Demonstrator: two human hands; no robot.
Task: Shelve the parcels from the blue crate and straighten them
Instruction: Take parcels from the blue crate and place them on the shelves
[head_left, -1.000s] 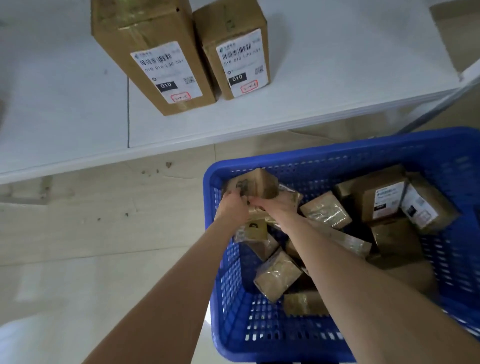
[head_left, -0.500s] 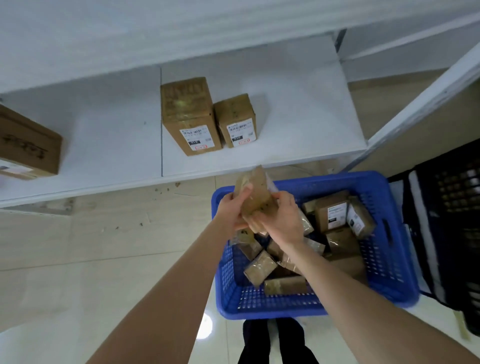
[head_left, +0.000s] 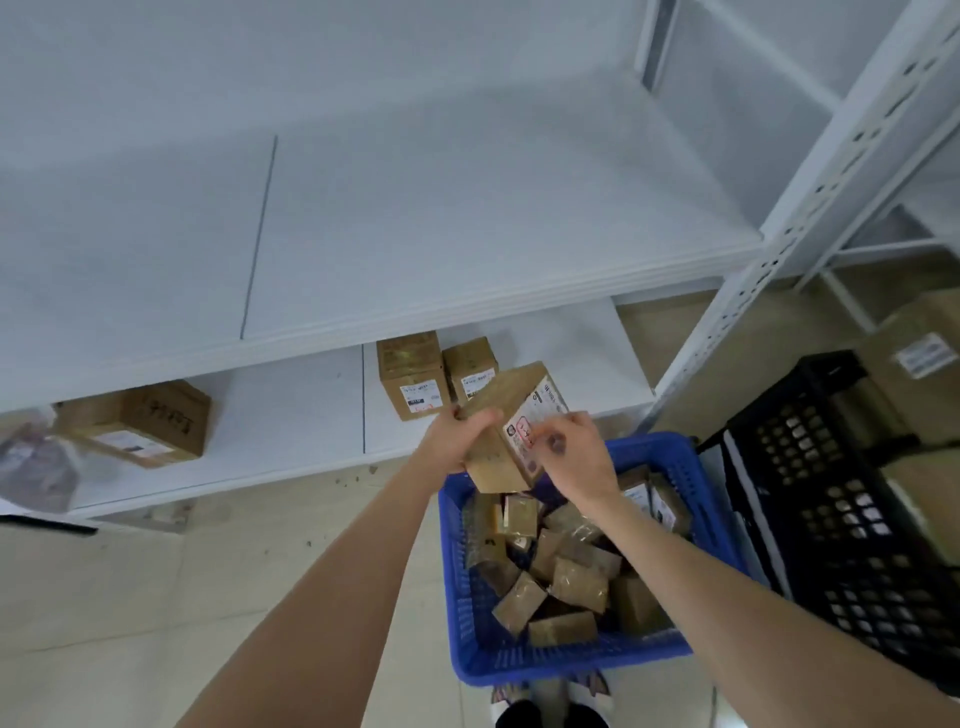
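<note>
White shelving (head_left: 467, 218) fills the far side, with two labelled boxes (head_left: 410, 374) on its lower shelf. Nearer, the blue crate (head_left: 571, 662) holds many small brown parcels (head_left: 576, 584). Above its far rim is a tilted brown cardboard parcel (head_left: 511, 392) with a white, red-marked label. The left hand (head_left: 457, 434) grips it and the right hand (head_left: 582, 457) pinches it.

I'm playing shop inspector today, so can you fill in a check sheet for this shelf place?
Surface: white lower shelf holds two labelled boxes side by side, a bigger box farther left.
Job's things: one labelled parcel held above the blue crate; more parcels jumbled inside it.
Clutter: dark specks on the floor; a bag at the shelf's left end.
Grippers: left hand and right hand both grip the held parcel.
Cables: nothing seen.
Surroundings: upper shelf, white post, black crate at right.
</note>
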